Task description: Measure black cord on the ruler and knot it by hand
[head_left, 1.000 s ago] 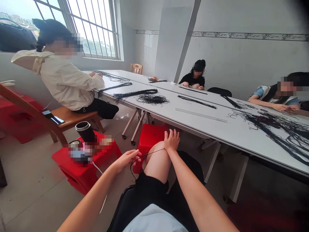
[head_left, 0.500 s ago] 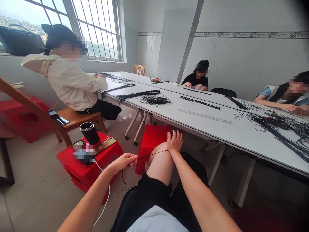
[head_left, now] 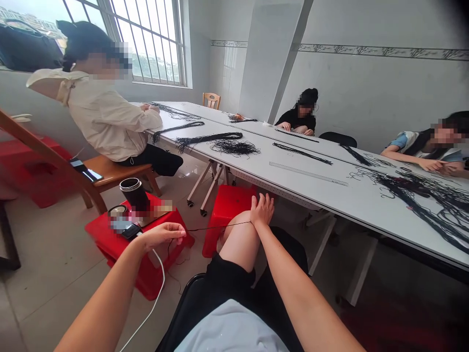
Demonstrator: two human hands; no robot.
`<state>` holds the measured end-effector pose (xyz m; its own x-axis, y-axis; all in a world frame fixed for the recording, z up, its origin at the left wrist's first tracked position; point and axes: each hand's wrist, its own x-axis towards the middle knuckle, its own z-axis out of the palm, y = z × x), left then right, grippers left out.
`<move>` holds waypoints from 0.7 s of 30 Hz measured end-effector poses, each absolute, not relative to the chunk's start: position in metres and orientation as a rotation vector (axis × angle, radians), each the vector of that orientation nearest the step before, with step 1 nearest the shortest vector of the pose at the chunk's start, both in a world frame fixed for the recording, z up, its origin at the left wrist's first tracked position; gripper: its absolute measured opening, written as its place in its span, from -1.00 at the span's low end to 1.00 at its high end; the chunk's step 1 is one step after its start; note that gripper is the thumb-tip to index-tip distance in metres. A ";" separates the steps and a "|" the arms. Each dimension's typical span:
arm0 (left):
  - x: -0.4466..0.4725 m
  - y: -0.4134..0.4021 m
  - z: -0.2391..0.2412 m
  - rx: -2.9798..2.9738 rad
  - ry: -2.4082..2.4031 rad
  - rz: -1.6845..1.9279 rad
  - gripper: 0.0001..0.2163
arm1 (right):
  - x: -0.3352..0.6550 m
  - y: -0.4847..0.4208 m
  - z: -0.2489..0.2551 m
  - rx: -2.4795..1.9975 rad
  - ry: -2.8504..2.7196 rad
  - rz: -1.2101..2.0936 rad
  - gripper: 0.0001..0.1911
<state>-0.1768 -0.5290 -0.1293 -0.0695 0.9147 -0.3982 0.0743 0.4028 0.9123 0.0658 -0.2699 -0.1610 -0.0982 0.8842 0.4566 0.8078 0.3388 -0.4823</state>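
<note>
A thin black cord [head_left: 214, 228] stretches almost level across my raised knee [head_left: 240, 239]. Its left end is pinched between the fingertips of my left hand [head_left: 164, 235], out past the knee beside the red stool, and a loose tail dangles below. My right hand [head_left: 262, 209] lies on top of the knee with its fingers stretched and spread. The cord's other end goes under the heel of that palm, where it is hidden.
A red stool [head_left: 97, 229] at left bears a black cup [head_left: 135, 194]; a white cable [head_left: 161, 276] hangs beside it. Another red stool [head_left: 227, 198] stands by my knee. Black cord bundles [head_left: 208, 140] and a ruler [head_left: 308, 173] lie on the white table [head_left: 252, 156]. Three people sit around it.
My left hand has moved left, away from the knee, and more cord shows between my hands. The right hand stays on the knee. The view has shifted slightly.
</note>
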 end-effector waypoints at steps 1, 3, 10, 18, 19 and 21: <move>-0.176 -0.527 -0.129 0.957 1.498 0.796 -0.65 | 0.065 -0.270 -0.161 -1.480 -1.913 0.141 -0.41; -0.166 -0.515 -0.129 1.004 1.593 0.682 -0.62 | 0.064 -0.270 -0.161 -1.474 -1.911 0.142 -0.41; -0.071 -0.431 -0.138 1.167 1.811 1.080 -0.69 | 0.061 -0.271 -0.161 -1.446 -1.921 0.128 -0.40; -0.022 -0.396 -0.143 1.302 1.892 1.169 -0.91 | 0.061 -0.271 -0.161 -1.438 -1.917 0.148 -0.40; -0.023 -0.395 -0.143 1.299 1.900 1.155 -0.93 | 0.061 -0.271 -0.161 -1.439 -1.916 0.153 -0.40; -0.024 -0.393 -0.142 1.284 1.908 1.119 -0.96 | 0.060 -0.272 -0.160 -1.439 -1.912 0.158 -0.40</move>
<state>-0.0237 -0.3928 -0.1420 -0.3723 0.9281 -0.0080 0.4459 0.1864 0.8755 0.0602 -0.2719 -0.1603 -0.1109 0.8750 0.4713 0.7858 0.3675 -0.4975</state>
